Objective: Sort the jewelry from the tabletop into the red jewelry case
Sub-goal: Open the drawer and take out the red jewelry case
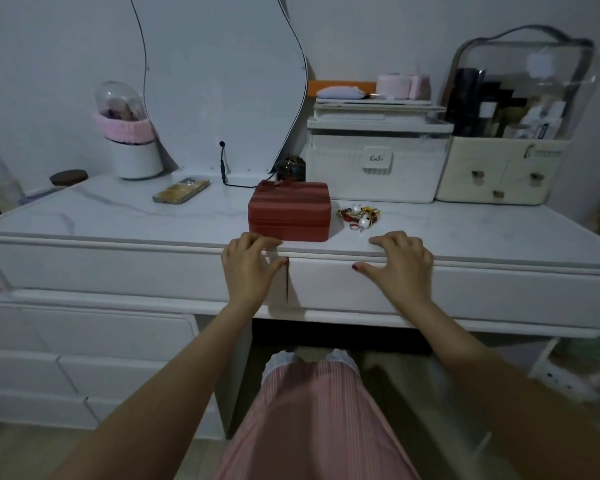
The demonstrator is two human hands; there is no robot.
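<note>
White marble table (pixel 118 216), red jewelry case (pixel 289 211) shut, nothing sorted yet.
Jewelry (pixel 359 216) lies heaped at the case's three o'clock; left hand (pixel 248 268) and right hand (pixel 400 265) rest on the near edge, fingers relaxed, grasping nothing. Tangled pieces may lift together, and pearls could roll off the edge.

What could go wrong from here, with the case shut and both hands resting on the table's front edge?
1. The red jewelry case is closed and sits near the front edge of the tabletop; opening it one-handed might push it toward the edge.
2. The jewelry lies in one tangled-looking heap, so lifting one piece may drag others along.
3. The right hand could sweep small pieces off while reaching; the left hand should probably steady the case.
</note>
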